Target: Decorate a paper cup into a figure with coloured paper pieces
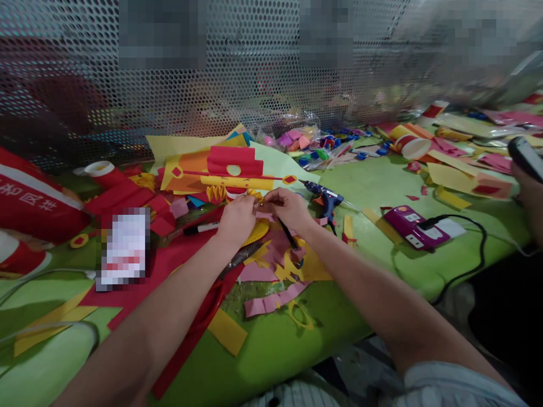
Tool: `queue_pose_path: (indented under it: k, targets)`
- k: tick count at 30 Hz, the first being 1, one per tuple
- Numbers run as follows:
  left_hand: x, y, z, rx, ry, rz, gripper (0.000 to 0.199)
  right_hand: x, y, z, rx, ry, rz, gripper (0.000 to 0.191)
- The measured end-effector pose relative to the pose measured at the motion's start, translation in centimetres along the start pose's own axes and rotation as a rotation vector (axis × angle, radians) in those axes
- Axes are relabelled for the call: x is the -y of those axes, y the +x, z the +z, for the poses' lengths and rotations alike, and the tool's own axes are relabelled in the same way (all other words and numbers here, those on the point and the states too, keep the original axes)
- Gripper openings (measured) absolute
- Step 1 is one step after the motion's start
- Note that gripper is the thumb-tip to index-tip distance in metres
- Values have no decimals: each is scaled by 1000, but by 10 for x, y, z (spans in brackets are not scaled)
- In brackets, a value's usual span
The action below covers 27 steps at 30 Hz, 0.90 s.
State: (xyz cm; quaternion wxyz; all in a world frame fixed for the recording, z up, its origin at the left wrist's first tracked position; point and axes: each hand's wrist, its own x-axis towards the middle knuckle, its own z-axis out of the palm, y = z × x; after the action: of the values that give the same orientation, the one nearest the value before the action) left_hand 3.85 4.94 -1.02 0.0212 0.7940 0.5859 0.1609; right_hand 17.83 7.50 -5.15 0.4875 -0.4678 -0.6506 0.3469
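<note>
My left hand (238,221) and my right hand (291,210) meet over the middle of the table. Their fingers are closed in a pinch, tip to tip, around something small that I cannot make out. Just beyond them lies a paper figure (232,181) with a red hat, a yellow face and pleated yellow paper at its sides. Below the fingers are a round yellow paper piece (257,232) and pink paper scraps (278,252). A dark, thin stick-like thing (289,233) shows under my right hand. To its right rests a blue glue gun (329,199).
Along the back runs a perforated metal screen (254,85). On the right, a purple power strip (413,228) has a black cord plugged in. Red paper (156,260), a marker (201,228) and a red bag (38,198) lie left. Another person's hand (532,192) holds a phone.
</note>
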Motion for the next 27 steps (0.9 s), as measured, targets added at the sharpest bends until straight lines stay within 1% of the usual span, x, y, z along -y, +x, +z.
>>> queue_pose_path:
  k: [5, 11, 15, 20, 22, 24, 27]
  targets:
    - [-2, 0, 1, 21, 68, -5, 25, 1, -1, 1, -9, 26, 13, 10]
    - [-2, 1, 3, 16, 73, -2, 25, 8, -2, -1, -53, -86, -7, 5]
    - [-2, 0, 3, -9, -49, -23, 23, 11, -4, -4, -83, -174, 2, 3]
    - [-3, -3, 6, -35, -239, -50, 31, 11, -6, -11, -106, -306, 24, 4]
    - [-2, -4, 7, -39, -258, -53, 32, 10, -7, -13, -109, -296, 31, 6]
    - [-1, -5, 9, -38, -264, -48, 33, 8, -7, -14, -115, -234, 20, 7]
    - [0, -5, 10, -42, -273, -36, 33, 3, -5, -12, -111, -145, -6, 16]
